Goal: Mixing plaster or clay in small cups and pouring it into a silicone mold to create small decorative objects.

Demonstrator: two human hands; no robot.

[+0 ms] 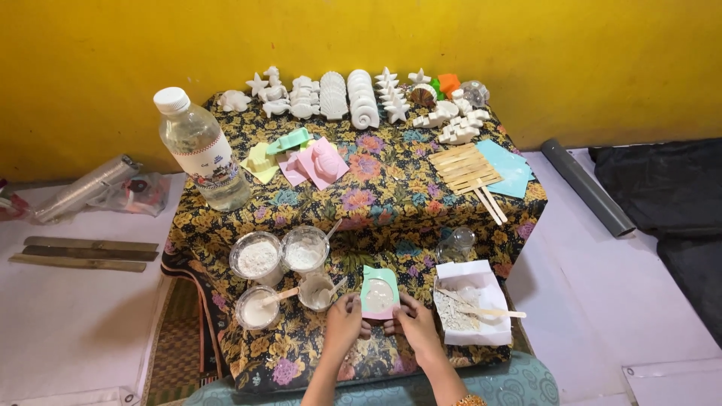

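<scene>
You hold a small green mould (379, 293) between both hands, low on the worktop (391, 188) at about 6 o'clock; your left hand (344, 325) pinches its 7 o'clock edge and your right hand (415, 323) its 5 o'clock edge, both closed narrow on the rim. The mould is already filled with pale wet plaster and sits on a pink piece beneath it; judging by that, the step in hand is settling the fill, so keep the mould level and let it rest on the cloth rather than lifting one side; keep your thumbs on the rim and out of the wet surface; any tapping looks best kept gentle, since the plaster lies close to the lip.

Mind your neighbours; at 9 o'clock, just beside your left hand, stand four clear cups (286, 274) of white powder and mix, two with wooden sticks leaning out, which a careless elbow could tip; at 3 o'clock, near your right hand, a white paper tray (472, 301) holds crumbs and another stick. The water bottle (200, 149) at 11 o'clock and the rows of finished white casts (353, 98) at 12 o'clock lie well apart.
</scene>
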